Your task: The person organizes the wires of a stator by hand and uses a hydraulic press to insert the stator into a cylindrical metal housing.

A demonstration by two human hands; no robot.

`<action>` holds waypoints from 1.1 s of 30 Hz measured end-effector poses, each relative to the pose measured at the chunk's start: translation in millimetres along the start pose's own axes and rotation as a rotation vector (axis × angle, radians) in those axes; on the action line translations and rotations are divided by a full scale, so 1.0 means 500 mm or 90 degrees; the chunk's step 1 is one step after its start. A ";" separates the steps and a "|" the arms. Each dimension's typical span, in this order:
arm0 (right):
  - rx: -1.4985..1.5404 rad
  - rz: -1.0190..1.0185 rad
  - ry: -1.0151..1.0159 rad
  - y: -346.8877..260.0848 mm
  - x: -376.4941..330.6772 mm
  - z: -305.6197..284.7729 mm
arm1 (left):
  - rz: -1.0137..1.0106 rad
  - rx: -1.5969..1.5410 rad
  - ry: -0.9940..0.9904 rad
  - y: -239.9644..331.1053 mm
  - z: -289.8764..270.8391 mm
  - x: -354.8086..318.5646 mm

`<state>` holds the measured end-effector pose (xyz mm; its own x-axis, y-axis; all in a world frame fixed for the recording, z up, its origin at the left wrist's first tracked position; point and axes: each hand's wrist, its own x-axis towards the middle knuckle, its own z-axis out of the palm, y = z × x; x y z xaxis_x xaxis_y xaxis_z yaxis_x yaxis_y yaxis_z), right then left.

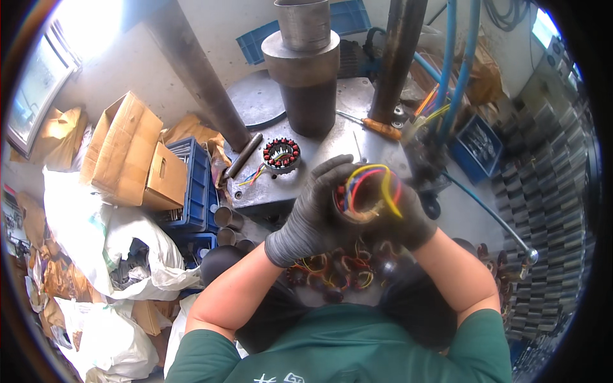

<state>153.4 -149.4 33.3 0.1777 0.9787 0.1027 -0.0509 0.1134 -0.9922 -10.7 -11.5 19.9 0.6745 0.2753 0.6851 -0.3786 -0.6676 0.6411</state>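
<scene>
Sitting on the metal press table (332, 137), a wound stator (281, 155) with red coils lies well left of the hands. The gloved left hand (316, 214) curls around a second stator (365, 195) trailing coloured wires, held above the lap; the gloved right hand (412, 220) grips its other side.

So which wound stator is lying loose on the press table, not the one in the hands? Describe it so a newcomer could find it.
Start at the big steel cylinder standing on the grey press table. Just in front of its base, to the left, lies a small stator ring beside a dark metal rod. Unlike the stator gripped in both gloved hands, it lies flat and alone, red coils around its ring, coloured wires trailing left.
</scene>
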 end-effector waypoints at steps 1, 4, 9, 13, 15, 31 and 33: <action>0.000 0.002 0.003 -0.005 0.005 -0.001 | -0.026 0.022 -0.010 0.011 -0.010 0.002; 0.132 -0.019 0.020 -0.026 0.022 0.009 | -0.115 -0.031 -0.001 0.019 -0.005 -0.010; 0.090 -0.012 0.047 -0.004 0.025 0.009 | -0.077 0.001 0.015 0.018 -0.005 -0.004; -0.067 -0.104 0.032 0.002 0.018 -0.001 | -0.082 -0.034 0.026 0.033 0.015 0.007; -0.111 -0.124 0.028 0.005 0.013 -0.004 | -0.099 -0.045 0.052 0.021 0.024 -0.004; 0.081 0.105 0.104 -0.024 0.007 0.038 | -0.424 -0.066 0.123 -0.008 0.017 0.005; 0.100 0.098 0.078 -0.018 0.003 0.045 | -0.402 -0.061 0.148 -0.021 0.025 0.005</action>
<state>131.8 -145.0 44.0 0.2739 0.9594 -0.0678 -0.2370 -0.0010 -0.9715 3.1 -12.5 10.4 0.6345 0.7412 0.2193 -0.0189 -0.2688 0.9630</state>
